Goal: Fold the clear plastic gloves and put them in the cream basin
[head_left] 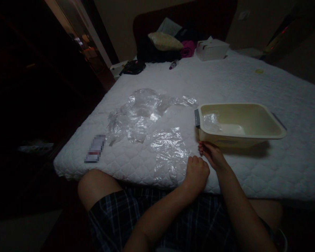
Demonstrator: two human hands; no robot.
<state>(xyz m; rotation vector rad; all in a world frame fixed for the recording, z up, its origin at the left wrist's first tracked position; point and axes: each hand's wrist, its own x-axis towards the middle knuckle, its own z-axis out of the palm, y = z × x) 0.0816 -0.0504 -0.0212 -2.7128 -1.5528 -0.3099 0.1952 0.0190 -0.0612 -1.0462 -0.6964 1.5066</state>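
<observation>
A clear plastic bag lies flattened and creased on the white quilted mattress in front of me. My left hand is closed in a fist at its right edge, with the plastic running up to the fingers. Just right of it, my right hand is raised with fingers curled together; whatever they hold, if anything, is too dark to make out. Beyond that hand stands a cream plastic tub with grey handles. Some clear plastic sits inside the tub at its left end.
A larger heap of crumpled clear plastic spreads behind the bag. A blurred phone-like object lies near the left mattress edge. Toward the headboard are a white box, a pillow and a dark bag.
</observation>
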